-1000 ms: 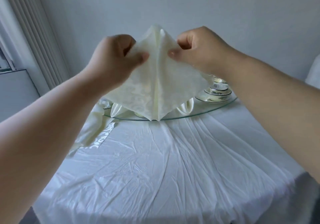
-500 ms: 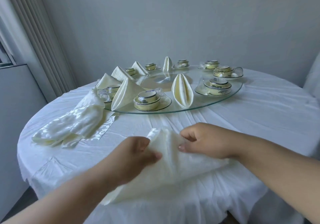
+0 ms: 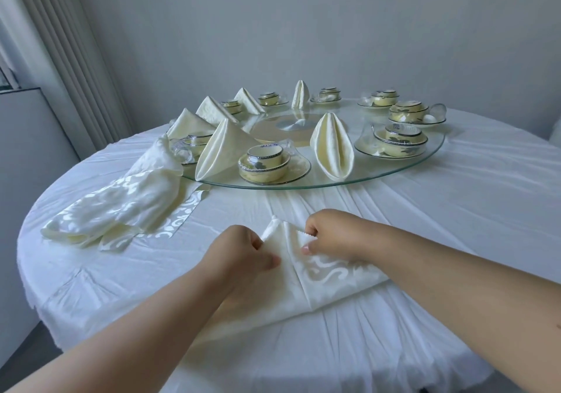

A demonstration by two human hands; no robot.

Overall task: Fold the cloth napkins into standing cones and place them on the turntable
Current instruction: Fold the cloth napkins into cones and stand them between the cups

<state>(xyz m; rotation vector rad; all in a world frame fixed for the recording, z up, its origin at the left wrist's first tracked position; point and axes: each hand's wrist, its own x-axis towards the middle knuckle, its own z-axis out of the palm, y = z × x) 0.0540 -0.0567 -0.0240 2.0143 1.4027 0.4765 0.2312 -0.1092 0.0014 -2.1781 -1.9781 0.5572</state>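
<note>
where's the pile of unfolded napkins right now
In the head view the pile of unfolded napkins lies on the tablecloth at the left, its far end leaning against the glass turntable rim.

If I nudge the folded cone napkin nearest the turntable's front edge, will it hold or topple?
The cream standing cone napkin probably tips easily: it is tall and narrow at its foot. Soft cloth, so likely light and floppy. The glass turntable looks smooth, so it may slide first.

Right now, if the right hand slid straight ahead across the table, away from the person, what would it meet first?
Probably the glass turntable's near rim, about where the standing folded napkin sits; only tablecloth lies between. The right hand pinches the napkin.
</note>
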